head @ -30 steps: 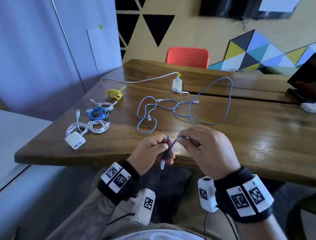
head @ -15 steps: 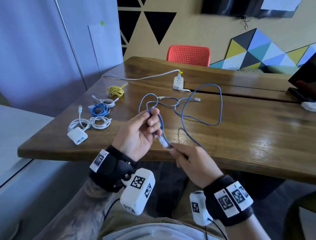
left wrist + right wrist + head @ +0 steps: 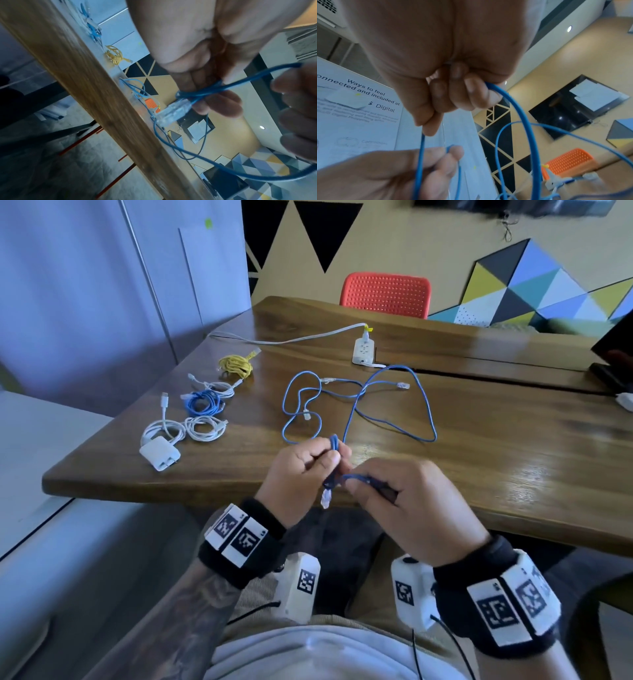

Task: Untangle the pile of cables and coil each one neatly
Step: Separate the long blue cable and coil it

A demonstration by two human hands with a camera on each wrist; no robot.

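— Blue network cable (image 3: 356,400): where does it sit?

— Mostly sprawled in loose loops on the wooden bench (image 3: 479,446), with one end lifted at the near edge. The left hand (image 3: 301,470) has its grip closed round a few small turns of it, and the clear plug (image 3: 326,497) dangles below the fingers.

— And the right hand (image 3: 407,501)?

— Its grip pinches the strand just beside the left, fingers curled on it; the wrist view shows the cable running through them.

— Anything else?

— Left on the bench lie coiled bundles: a yellow cable (image 3: 236,365), a blue coil (image 3: 202,402), white cables (image 3: 205,428) and a white charger (image 3: 160,454). Farther back, what looks like a power strip (image 3: 363,352).
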